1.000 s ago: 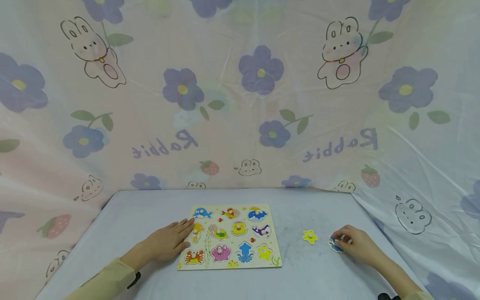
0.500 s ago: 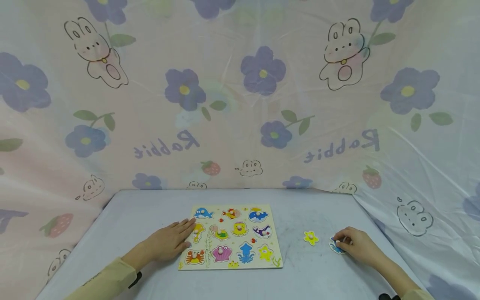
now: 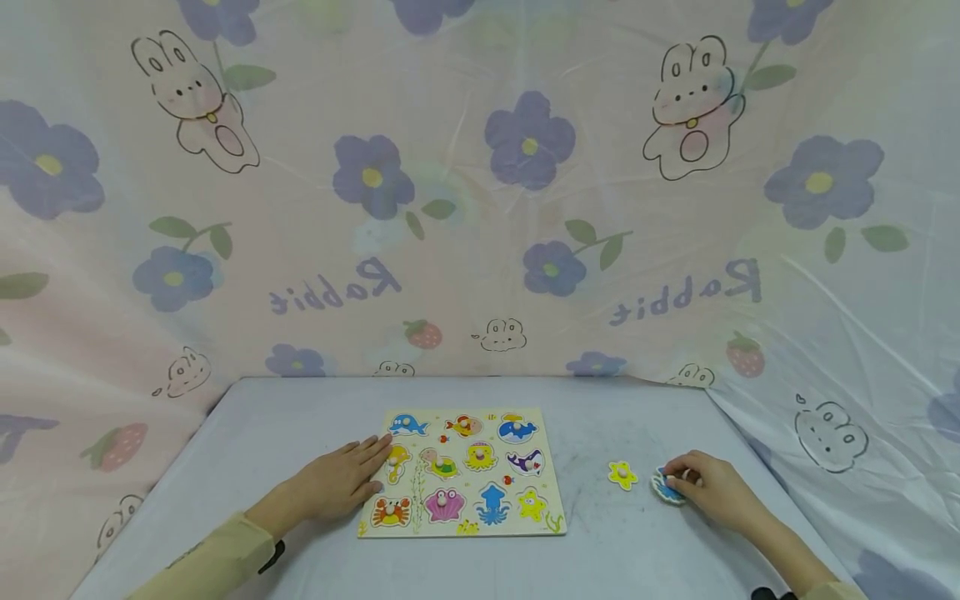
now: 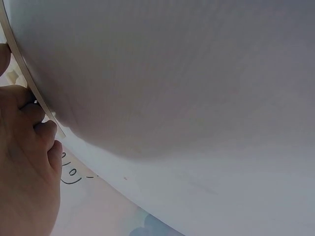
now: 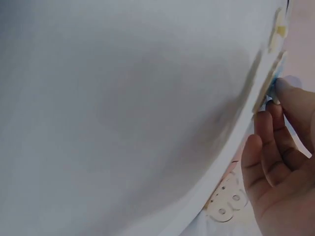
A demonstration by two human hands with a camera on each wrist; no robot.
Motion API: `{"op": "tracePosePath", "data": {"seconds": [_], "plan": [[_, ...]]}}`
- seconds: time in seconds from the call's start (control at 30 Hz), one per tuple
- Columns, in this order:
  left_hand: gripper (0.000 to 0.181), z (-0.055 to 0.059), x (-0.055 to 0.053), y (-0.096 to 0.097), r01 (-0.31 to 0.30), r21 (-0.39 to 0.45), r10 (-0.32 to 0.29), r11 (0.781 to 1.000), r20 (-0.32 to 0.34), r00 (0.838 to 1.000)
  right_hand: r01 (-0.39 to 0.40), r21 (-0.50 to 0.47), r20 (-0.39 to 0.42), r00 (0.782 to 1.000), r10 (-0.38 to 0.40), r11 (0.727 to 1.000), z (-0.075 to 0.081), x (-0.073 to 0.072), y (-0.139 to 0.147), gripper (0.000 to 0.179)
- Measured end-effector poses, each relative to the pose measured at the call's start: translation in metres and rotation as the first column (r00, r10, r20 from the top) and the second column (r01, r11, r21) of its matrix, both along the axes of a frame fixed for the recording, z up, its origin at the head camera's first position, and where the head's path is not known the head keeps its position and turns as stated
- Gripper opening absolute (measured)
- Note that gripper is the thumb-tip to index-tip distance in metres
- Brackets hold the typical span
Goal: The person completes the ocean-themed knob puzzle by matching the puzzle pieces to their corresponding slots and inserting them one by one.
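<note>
A wooden sea-animal puzzle board [image 3: 551, 492] lies flat on the table. My left hand [image 3: 337, 482] rests on its left edge, fingers extended over the rim; the left wrist view shows the board's edge [image 4: 25, 71] beside the fingers. My right hand [image 3: 716, 493] pinches a blue squid puzzle piece [image 3: 662, 486] between thumb and fingers, right of the board. In the right wrist view the squid piece [image 5: 268, 83] is tilted, its knob hidden by the fingertips. A yellow starfish puzzle piece [image 3: 622, 475] with a knob lies between the board and my right hand.
Several knobbed pieces, such as the crab [image 3: 391, 512] and the shell [image 3: 445, 505], sit in the board. Its squid picture [image 3: 492, 505] and starfish picture [image 3: 532, 504] show no knob. A patterned curtain [image 3: 450, 250] hangs behind the white-covered table [image 3: 300, 425].
The squid piece has shifted slightly left and tilted in my right hand's pinch. My left hand stays on the board. The whole view has drifted a little.
</note>
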State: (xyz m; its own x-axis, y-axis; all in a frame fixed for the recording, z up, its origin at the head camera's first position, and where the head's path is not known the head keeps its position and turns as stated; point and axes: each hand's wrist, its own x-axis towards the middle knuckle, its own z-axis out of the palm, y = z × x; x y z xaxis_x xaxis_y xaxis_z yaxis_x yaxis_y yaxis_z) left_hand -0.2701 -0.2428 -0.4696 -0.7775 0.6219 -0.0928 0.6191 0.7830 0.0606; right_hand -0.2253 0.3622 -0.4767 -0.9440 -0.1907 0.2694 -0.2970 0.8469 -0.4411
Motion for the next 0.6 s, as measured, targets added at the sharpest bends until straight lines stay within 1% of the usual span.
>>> {"op": "tracePosePath", "data": {"seconds": [0.1,0.17,0.37,0.5,0.6], "plan": [[0.067,0.0,0.0,0.0,-0.002,-0.005,0.002,1.0,-0.002,1.0,-0.05,-0.018,-0.123,0.991,0.047,0.999,0.001,-0.002,-0.007,0.016],[0.067,0.0,-0.001,0.0,-0.001,-0.004,0.001,1.0,-0.004,1.0,-0.084,-0.033,-0.176,0.981,0.077,0.996,0.003,-0.003,-0.013,0.017],[0.067,-0.002,-0.002,0.0,0.006,-0.006,-0.007,1.0,-0.009,1.0,-0.15,-0.06,-0.181,0.974,0.137,0.987,0.007,-0.006,-0.034,0.016],[0.067,-0.002,-0.002,-0.001,0.008,-0.008,-0.008,1.0,-0.006,1.0,-0.21,-0.09,-0.196,0.962,0.19,0.973,0.01,-0.006,-0.051,0.015],[0.067,-0.002,-0.001,-0.001,0.01,-0.007,-0.01,1.0,-0.008,1.0,-0.239,-0.097,-0.17,0.961,0.22,0.966,0.014,-0.007,-0.065,0.013]]}}
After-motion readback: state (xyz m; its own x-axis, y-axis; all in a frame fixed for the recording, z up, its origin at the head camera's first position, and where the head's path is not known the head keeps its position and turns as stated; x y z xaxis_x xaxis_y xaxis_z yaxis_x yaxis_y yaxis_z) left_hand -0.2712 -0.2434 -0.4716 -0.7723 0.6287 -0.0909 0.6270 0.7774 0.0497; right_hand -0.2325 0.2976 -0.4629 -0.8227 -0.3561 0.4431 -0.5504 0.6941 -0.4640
